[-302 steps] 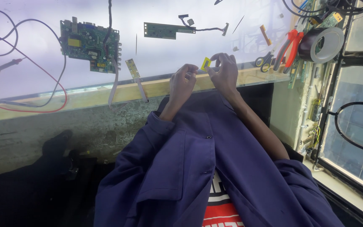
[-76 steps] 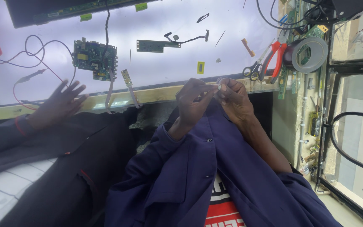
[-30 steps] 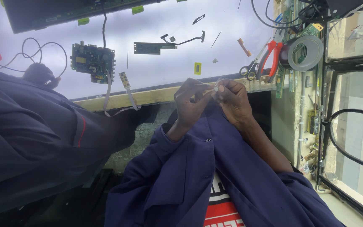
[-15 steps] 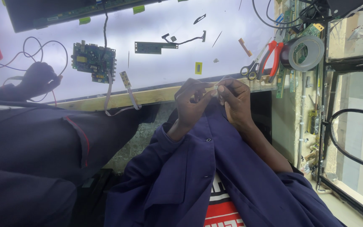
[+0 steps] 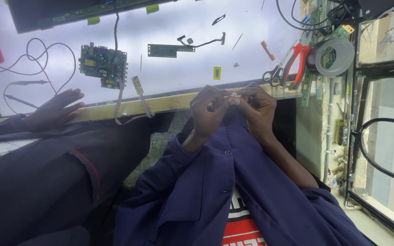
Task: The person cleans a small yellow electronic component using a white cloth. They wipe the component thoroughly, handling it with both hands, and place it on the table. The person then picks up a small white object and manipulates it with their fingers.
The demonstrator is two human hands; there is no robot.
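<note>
I am working a small pale piece (image 5: 234, 95) between both hands, just right of the middle of the frame, at the near edge of the lit white table (image 5: 174, 68). My left hand (image 5: 210, 109) and right hand (image 5: 257, 105) meet fingertip to fingertip, fingers closed in a pinch on the piece from either side; it shows only as a speck above my knuckles, so I cannot tell what it is. I judge this a fine fiddling step, and the next move calls for a steady grip. A co-worker's hand (image 5: 55, 108) rests flat at the left, well apart, below the green circuit board (image 5: 102, 64).
</note>
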